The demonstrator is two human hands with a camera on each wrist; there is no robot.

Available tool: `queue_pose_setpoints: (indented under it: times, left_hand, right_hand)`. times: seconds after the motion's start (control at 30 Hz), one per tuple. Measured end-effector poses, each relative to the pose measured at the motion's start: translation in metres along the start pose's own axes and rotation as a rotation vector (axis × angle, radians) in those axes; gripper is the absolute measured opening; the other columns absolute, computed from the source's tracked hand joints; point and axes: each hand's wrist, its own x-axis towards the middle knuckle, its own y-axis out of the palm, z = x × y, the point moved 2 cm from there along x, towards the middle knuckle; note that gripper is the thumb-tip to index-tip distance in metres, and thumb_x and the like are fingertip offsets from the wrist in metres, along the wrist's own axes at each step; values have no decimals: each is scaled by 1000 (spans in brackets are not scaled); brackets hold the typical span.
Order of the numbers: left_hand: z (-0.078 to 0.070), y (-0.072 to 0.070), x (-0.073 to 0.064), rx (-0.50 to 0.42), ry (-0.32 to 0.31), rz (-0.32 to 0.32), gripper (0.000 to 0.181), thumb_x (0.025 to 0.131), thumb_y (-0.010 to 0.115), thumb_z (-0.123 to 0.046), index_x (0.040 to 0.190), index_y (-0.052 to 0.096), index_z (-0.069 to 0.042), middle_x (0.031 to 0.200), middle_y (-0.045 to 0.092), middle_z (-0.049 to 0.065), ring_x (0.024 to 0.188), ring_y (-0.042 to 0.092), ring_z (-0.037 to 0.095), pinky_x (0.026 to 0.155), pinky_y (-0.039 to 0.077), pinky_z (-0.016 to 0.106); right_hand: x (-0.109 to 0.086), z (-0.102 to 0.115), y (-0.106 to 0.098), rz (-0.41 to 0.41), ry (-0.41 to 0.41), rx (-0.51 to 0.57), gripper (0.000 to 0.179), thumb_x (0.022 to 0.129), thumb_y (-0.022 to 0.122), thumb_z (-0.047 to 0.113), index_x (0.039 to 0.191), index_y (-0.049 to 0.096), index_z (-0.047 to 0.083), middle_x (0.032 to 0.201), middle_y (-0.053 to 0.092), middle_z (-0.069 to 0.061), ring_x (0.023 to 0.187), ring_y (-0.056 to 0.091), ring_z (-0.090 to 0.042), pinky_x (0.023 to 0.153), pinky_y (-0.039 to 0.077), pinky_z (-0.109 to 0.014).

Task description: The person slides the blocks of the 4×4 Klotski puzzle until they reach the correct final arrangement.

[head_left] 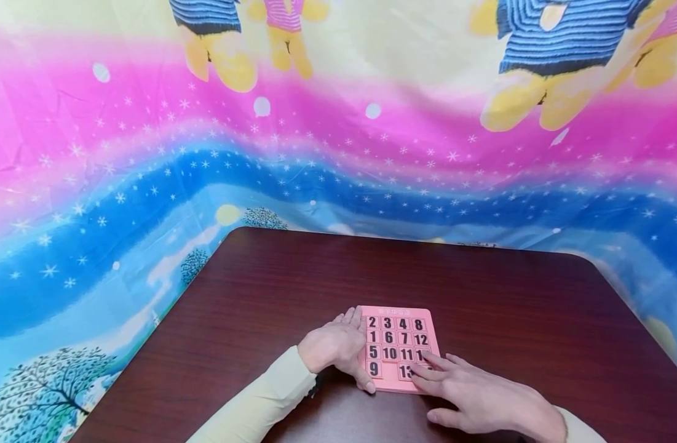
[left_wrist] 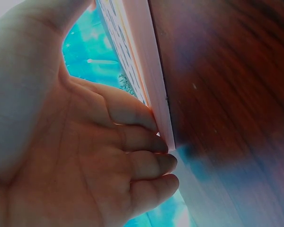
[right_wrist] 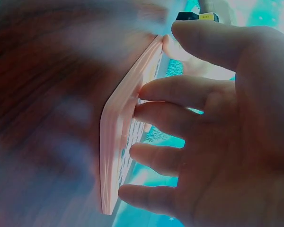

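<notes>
A pink sliding number puzzle (head_left: 388, 338) lies flat on the table, its black-numbered tiles facing up. In its bottom row a gap shows between tiles 9 and 13. My left hand (head_left: 338, 344) lies along the puzzle's left side, thumb at the near left corner; in the left wrist view its extended fingers (left_wrist: 137, 137) touch the side edge. My right hand (head_left: 476, 394) reaches over the lower right corner with fingers spread and fingertips on the tiles. Those fingers partly cover the tiles at the lower right. In the right wrist view its thumb (right_wrist: 203, 42) stands off the puzzle.
The dark brown wooden table (head_left: 294, 277) extends around the puzzle, with rounded far corners. Behind and beside it hangs a colourful cloth (head_left: 338, 141) with snowflakes, trees and bear figures. A small black object with a yellow label (right_wrist: 199, 17) shows by the left wrist.
</notes>
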Motion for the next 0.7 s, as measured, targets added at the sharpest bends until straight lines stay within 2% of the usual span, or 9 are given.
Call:
queue_pose_setpoints:
  times: [0.23,0.53,0.7]
  left_hand:
    - [0,-1,0,21,-7,7,133,58,74,-80,155,25,-2,164,17,17,152,19,27,125,22,34]
    - [0,0,1,39,-3,5,133,58,72,-82,154,26,-3,164,17,17,152,19,27,124,22,34]
    - [0,0,0,36,-6,5,133,58,72,-82,154,26,-3,164,18,16,152,20,26,124,23,33]
  right_hand:
    - [7,2,0,-5,-19,-12,52,98,51,50,141,54,22,145,54,-5,140,43,-37,100,43,-64]
    - [17,10,2,-72,-110,-113,51,97,55,45,141,55,19,144,56,-6,136,47,-37,100,44,-61]
    - [20,11,2,-66,-111,-114,51,97,55,45,141,55,20,145,55,-5,137,46,-37,103,43,-60]
